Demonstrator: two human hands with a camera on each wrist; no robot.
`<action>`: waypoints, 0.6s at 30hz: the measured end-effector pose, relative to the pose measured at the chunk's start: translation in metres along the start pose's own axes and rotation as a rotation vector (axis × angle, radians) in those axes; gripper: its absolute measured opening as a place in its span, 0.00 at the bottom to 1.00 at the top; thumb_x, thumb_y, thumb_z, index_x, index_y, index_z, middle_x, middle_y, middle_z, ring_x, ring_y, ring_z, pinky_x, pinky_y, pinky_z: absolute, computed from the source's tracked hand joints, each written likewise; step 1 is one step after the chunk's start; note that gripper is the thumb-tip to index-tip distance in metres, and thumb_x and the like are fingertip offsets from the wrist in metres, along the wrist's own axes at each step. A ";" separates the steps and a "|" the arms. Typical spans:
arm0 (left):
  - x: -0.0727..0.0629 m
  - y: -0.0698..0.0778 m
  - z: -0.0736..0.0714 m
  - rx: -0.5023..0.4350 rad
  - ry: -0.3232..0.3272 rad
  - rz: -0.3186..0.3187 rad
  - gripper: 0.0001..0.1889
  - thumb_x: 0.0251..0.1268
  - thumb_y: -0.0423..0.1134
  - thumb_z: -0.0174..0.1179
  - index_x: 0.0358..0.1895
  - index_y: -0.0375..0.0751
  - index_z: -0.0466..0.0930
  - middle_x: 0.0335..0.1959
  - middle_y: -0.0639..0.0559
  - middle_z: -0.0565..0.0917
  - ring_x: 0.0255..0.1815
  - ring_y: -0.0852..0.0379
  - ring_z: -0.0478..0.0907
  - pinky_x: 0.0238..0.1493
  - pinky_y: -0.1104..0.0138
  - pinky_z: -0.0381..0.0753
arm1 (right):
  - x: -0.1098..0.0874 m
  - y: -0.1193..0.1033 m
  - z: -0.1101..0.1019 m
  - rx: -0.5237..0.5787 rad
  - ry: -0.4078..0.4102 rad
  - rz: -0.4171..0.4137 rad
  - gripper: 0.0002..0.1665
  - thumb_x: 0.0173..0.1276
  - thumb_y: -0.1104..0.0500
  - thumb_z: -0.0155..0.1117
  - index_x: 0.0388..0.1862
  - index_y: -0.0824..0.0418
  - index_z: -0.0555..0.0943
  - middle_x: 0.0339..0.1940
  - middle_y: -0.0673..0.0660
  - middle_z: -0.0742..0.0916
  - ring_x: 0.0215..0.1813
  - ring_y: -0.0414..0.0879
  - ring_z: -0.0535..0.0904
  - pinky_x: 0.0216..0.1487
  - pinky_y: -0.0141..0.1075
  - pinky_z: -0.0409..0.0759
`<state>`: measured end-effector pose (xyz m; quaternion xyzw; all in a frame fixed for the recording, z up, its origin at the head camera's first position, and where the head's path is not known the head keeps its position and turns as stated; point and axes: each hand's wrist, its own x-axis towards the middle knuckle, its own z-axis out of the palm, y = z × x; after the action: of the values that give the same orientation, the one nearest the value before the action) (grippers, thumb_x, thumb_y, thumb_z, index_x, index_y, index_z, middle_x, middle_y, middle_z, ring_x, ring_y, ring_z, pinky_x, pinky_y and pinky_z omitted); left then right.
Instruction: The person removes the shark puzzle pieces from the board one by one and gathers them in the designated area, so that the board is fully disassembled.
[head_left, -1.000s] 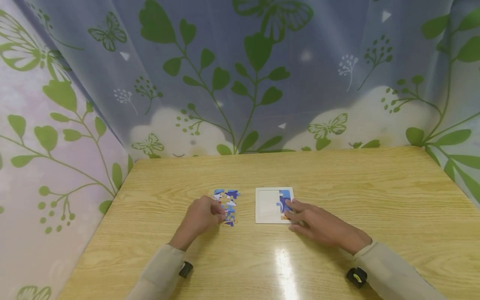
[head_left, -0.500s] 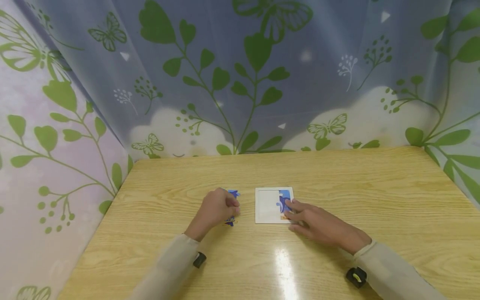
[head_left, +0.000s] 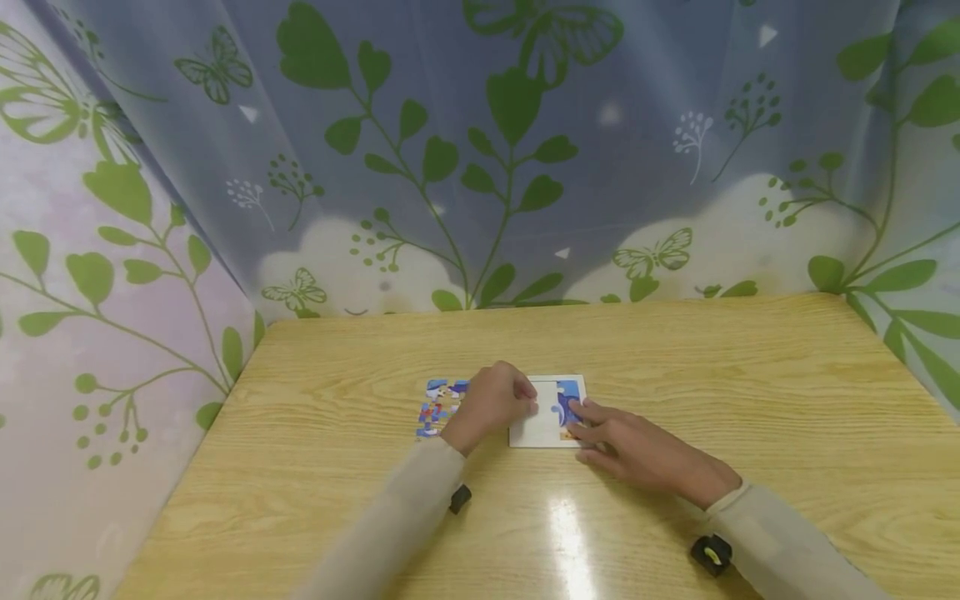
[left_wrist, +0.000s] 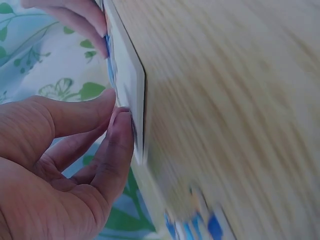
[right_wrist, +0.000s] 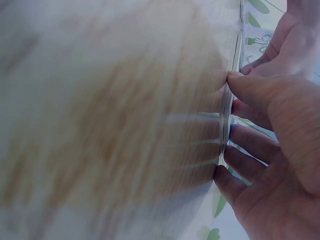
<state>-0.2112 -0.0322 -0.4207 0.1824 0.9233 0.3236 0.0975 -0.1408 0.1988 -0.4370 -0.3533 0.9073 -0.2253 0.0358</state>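
Note:
A white square puzzle tray lies on the wooden table, its right side filled with joined pieces of a blue sea picture. My left hand is over the tray's bare left part, thumb and fingers pinched together. In the left wrist view, the fingertips meet right at the tray's surface around a puzzle piece that they mostly hide. My right hand rests with extended fingers on the tray's right edge and the joined pieces. Several loose puzzle pieces lie left of the tray, partly behind my left hand.
The wooden table reaches back to a patterned curtain with leaves and butterflies. A black wrist device sits under the right sleeve, another under the left.
My left hand has moved right from the loose pieces to over the tray, uncovering pieces at the left. The right hand and tray have stayed in place.

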 end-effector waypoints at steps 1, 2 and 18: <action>0.003 0.002 0.002 0.007 0.003 -0.003 0.05 0.59 0.34 0.73 0.38 0.37 0.90 0.33 0.51 0.88 0.34 0.57 0.82 0.38 0.66 0.81 | 0.000 0.000 0.000 -0.003 -0.001 -0.002 0.25 0.76 0.57 0.62 0.63 0.73 0.77 0.73 0.72 0.70 0.71 0.69 0.68 0.66 0.57 0.70; 0.004 0.004 0.004 0.008 0.002 -0.009 0.06 0.60 0.34 0.73 0.38 0.38 0.90 0.33 0.52 0.88 0.34 0.57 0.82 0.38 0.67 0.81 | 0.000 0.000 0.000 -0.004 -0.002 -0.003 0.25 0.76 0.57 0.62 0.63 0.73 0.77 0.73 0.72 0.70 0.71 0.69 0.68 0.66 0.57 0.70; 0.020 0.019 0.025 -0.056 0.038 -0.027 0.05 0.57 0.33 0.75 0.36 0.39 0.90 0.28 0.54 0.87 0.29 0.62 0.79 0.33 0.72 0.78 | 0.000 0.001 0.000 0.004 -0.003 -0.031 0.24 0.76 0.59 0.62 0.63 0.74 0.76 0.72 0.73 0.70 0.71 0.71 0.68 0.65 0.57 0.71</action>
<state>-0.2167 0.0033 -0.4293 0.1607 0.9179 0.3516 0.0892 -0.1415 0.1993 -0.4370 -0.3676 0.9012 -0.2270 0.0341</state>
